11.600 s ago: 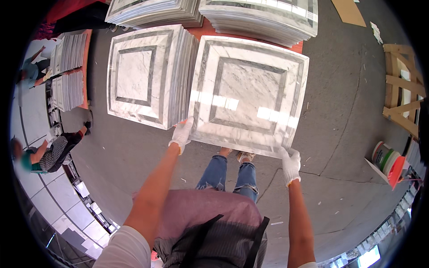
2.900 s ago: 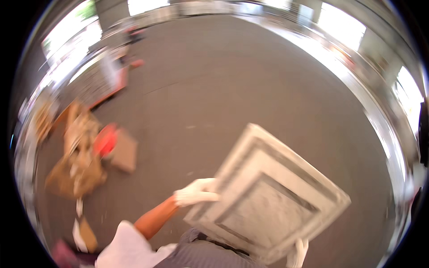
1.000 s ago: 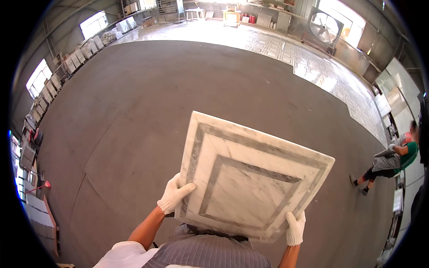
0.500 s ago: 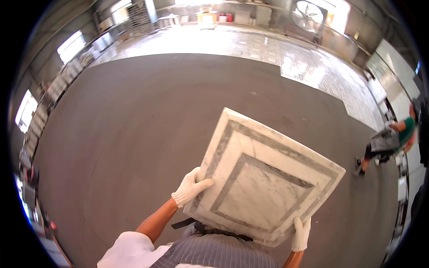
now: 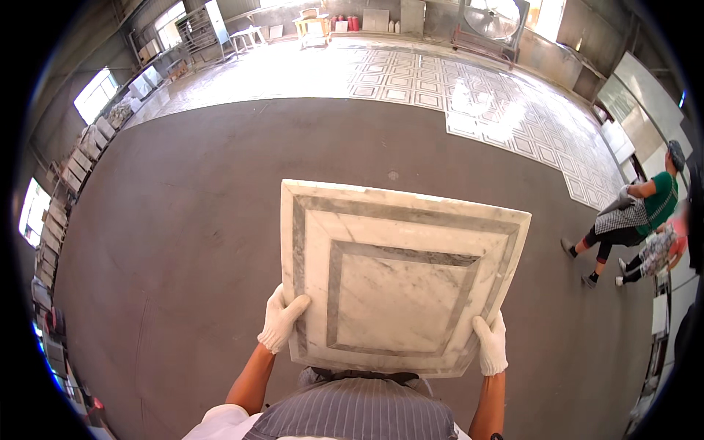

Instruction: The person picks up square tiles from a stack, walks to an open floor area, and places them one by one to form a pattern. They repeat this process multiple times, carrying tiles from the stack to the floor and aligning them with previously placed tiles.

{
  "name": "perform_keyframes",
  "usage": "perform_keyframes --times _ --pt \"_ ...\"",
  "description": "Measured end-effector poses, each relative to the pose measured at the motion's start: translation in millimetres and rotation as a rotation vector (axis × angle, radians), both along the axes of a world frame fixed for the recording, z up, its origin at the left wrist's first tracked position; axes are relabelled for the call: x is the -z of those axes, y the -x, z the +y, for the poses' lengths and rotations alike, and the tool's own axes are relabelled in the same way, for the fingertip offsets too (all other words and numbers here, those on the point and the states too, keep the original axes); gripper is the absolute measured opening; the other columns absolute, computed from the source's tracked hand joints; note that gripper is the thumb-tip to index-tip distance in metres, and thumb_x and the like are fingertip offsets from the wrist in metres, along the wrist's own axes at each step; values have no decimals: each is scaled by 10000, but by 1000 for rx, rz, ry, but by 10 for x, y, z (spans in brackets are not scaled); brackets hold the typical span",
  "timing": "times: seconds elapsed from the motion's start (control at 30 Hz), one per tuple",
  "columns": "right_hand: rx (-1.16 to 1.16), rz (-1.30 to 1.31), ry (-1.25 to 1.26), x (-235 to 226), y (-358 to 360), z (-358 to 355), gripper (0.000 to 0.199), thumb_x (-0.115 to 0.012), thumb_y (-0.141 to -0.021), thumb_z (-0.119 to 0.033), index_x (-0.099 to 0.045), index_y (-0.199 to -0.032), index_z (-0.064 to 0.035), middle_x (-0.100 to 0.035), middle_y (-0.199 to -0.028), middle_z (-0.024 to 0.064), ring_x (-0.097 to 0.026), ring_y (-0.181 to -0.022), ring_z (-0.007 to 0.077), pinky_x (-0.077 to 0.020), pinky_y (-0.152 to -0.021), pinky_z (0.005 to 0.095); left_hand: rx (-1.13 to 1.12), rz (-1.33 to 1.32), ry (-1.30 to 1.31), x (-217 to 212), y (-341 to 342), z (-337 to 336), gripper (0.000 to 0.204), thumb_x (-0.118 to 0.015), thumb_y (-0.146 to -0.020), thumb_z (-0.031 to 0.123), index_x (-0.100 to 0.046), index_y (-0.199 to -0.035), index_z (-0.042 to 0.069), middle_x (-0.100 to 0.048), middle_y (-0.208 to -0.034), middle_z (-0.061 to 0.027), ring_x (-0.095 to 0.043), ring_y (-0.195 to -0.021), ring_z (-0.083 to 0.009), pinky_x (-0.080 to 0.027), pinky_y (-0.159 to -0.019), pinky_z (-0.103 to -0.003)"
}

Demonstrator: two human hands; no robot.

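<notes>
Between my two gloved hands is a large square marble tile (image 5: pixel 400 297), white with grey veins and inlaid grey square bands. It is held out in front of my striped apron (image 5: pixel 352 411), above the floor. My left hand (image 5: pixel 282 319), in a white knit glove, grips the tile's left edge, thumb on the face. My right hand (image 5: pixel 490 343), gloved the same way, grips the lower right edge with its thumb on the face. The fingers behind the tile are hidden.
Dark grey floor (image 5: pixel 198 205) spreads around me. Matching tiles (image 5: pixel 513 136) are laid at the far side and right. Two people (image 5: pixel 634 220) walk at the right. Stacked slabs (image 5: pixel 73 172) line the left wall. A big fan (image 5: pixel 490 22) and a wooden stand (image 5: pixel 313 31) are at the back.
The tile has swung left and levelled, from a slanted to a nearly straight position. Both hands still hold it. The people at the right show more fully, and the room has shifted in view.
</notes>
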State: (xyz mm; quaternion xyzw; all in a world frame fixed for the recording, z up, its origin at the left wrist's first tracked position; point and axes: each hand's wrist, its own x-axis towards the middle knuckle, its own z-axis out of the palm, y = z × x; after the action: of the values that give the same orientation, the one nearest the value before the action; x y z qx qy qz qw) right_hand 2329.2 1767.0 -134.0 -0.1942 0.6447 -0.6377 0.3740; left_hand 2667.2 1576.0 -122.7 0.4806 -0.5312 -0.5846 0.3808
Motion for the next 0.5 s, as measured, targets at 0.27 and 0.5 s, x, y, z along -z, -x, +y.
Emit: perform_keyframes --times 0.27,0.5 --pt "113 35 -9 5 -222 -388 407 -574 -890 -77 -503 -1278 22 -611 -1129 64 -561 -990 136 -446 -893 293 82 36 2 -98 1 -694 377 -684 -860 228 -573 -1131 -10 -639 -961 -17 -544 -807 -64 -467 -712 -243" --pt "300 -3 -25 35 -399 -738 370 -570 -897 -87 -514 -1245 27 -605 -1117 56 -543 -988 129 -429 -892 284 286 29 -50 -206 248 -1544 355 -664 -874 196 -567 -1141 -18 -644 -1017 -39 -573 -893 -89 -483 -792 -267"
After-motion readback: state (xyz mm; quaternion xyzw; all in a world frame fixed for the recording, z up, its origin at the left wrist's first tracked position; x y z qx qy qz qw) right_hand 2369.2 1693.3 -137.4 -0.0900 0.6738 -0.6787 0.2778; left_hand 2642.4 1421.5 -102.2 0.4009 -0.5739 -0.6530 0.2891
